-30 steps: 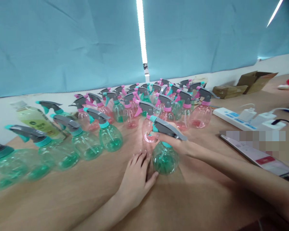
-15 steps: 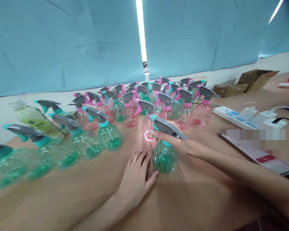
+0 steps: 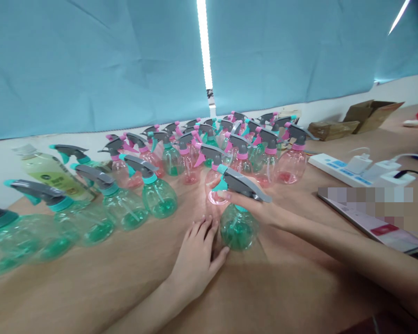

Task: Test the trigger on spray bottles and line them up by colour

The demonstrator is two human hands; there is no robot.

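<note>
Clear teal-tinted plastic spray bottle [image 3: 238, 229] stood on the tan surface [image 3: 90, 287], grasped below its grey trigger head by the right hand [image 3: 254, 204]; the open left hand [image 3: 195, 262] lay just beside it. Risk: a slip could topple the clear pink plastic spray bottle [image 3: 212, 183] directly behind.

Wooden tabletop [image 3: 90, 287] with plastic spray bottles [image 3: 159, 199], a power strip [image 3: 334, 166], a cardboard box [image 3: 371, 116]

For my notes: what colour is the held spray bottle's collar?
Teal collar, best in the head view.

Head-worn view, forward and down
</note>
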